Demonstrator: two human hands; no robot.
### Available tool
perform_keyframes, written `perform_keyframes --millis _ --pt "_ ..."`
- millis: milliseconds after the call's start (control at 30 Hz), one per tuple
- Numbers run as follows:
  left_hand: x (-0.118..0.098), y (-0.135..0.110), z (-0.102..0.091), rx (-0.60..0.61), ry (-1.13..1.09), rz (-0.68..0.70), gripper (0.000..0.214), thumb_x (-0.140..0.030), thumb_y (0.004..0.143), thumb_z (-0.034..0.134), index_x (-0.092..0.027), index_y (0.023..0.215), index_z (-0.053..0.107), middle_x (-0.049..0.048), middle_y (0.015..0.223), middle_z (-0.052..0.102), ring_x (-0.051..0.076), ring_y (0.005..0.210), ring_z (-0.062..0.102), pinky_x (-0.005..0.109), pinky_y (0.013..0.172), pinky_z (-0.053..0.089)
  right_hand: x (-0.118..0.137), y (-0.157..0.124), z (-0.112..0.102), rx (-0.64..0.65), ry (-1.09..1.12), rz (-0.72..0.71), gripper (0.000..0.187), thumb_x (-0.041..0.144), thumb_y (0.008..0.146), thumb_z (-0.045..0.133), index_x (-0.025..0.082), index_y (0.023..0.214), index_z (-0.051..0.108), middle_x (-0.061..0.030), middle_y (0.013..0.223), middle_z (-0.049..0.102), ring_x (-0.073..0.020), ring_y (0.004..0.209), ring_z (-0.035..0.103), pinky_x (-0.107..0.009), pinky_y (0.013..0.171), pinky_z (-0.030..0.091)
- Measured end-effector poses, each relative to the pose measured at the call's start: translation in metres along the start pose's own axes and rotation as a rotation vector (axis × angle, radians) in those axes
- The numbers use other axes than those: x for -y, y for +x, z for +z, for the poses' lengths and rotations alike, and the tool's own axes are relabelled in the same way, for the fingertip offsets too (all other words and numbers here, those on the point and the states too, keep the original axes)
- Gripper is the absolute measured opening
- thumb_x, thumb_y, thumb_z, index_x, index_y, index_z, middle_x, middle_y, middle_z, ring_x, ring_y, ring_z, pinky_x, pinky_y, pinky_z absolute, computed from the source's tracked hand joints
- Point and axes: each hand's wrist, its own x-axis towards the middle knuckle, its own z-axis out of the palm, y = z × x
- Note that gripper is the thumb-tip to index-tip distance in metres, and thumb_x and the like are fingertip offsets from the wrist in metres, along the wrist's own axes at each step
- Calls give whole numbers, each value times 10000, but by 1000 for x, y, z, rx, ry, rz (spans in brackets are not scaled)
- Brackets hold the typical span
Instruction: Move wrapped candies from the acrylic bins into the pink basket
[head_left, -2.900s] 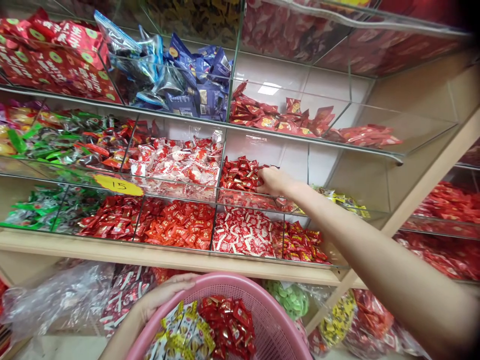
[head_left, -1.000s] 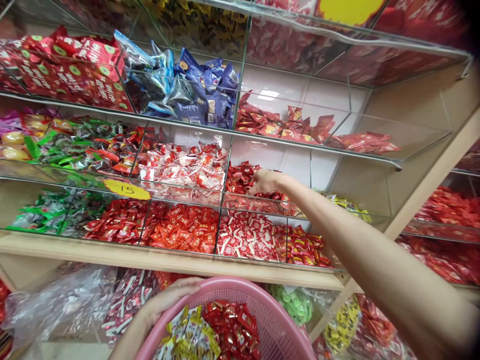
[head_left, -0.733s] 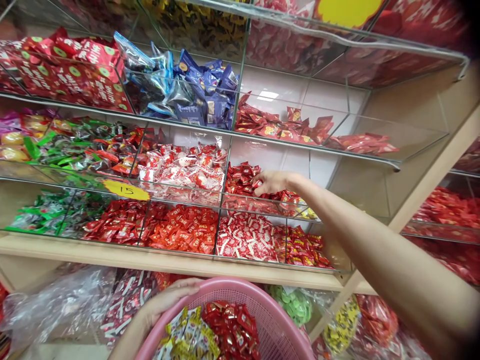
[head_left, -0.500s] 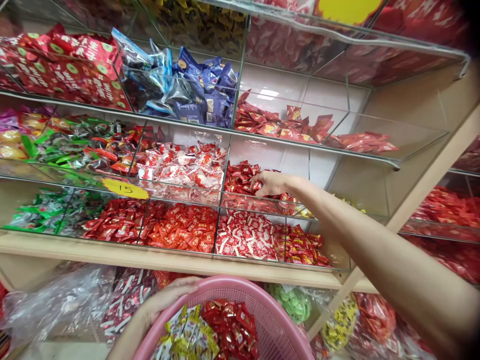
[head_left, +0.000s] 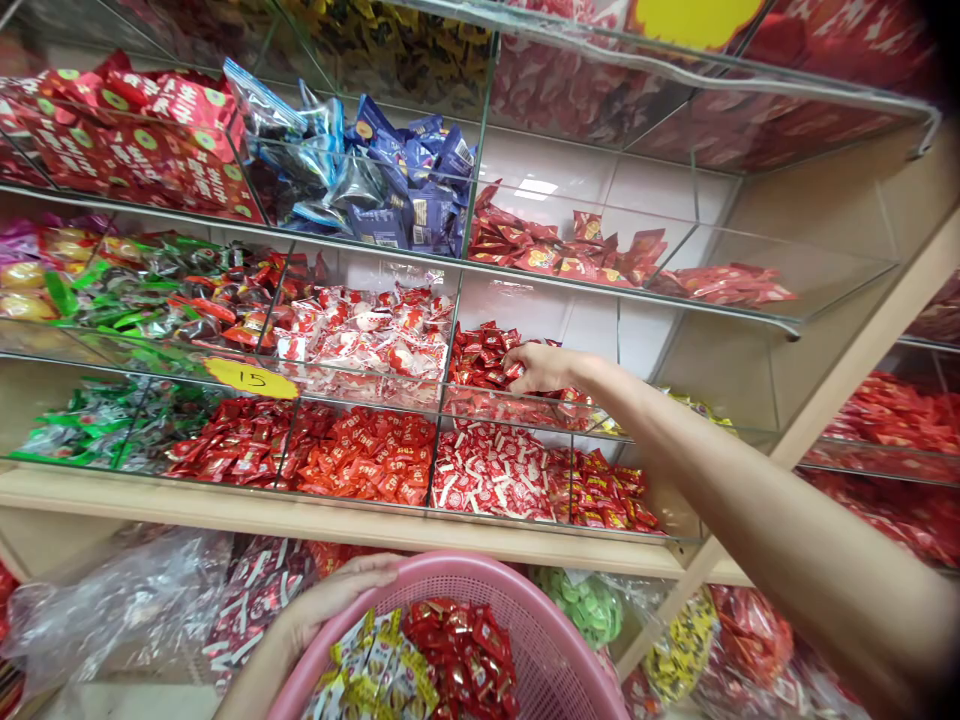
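My left hand (head_left: 334, 597) grips the rim of a pink plastic basket (head_left: 574, 640) at the bottom of the view. Inside the basket lie yellow-and-white wrapped candies (head_left: 379, 668) and red wrapped candies (head_left: 466, 650). Up at the middle shelf, my right hand (head_left: 541, 367) reaches over the clear front panel into a compartment of small dark-red wrapped candies (head_left: 480, 352). Its fingers are curled down among these candies, with the tips touching red wrappers. Whether a candy is pinched between them is hard to see.
Clear dividers and front panels split the shelves. Beside the reached-into compartment are red-and-white candies (head_left: 367, 330). Below sit red-and-white wrapped sweets (head_left: 491, 475). A yellow price tag (head_left: 251, 377) reads 15. A wooden post (head_left: 840, 390) slants at the right; plastic bags (head_left: 127, 600) lie underneath.
My right hand stays in the same compartment, its fingers shifting very slightly among the red candies. The left hand and basket have not visibly moved.
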Motion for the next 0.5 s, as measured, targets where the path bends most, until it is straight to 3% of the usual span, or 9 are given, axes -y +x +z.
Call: perform_keyframes --millis 500 --pt "0 -1 0 26 21 33 331 -318 713 599 -194 1019 620 50 1003 635 230 972 548 307 871 385 -1 -2 3 -17 114 9 532 313 637 591 95 1116 516 -84 1026 602 -189 889 552 -230 744 426"
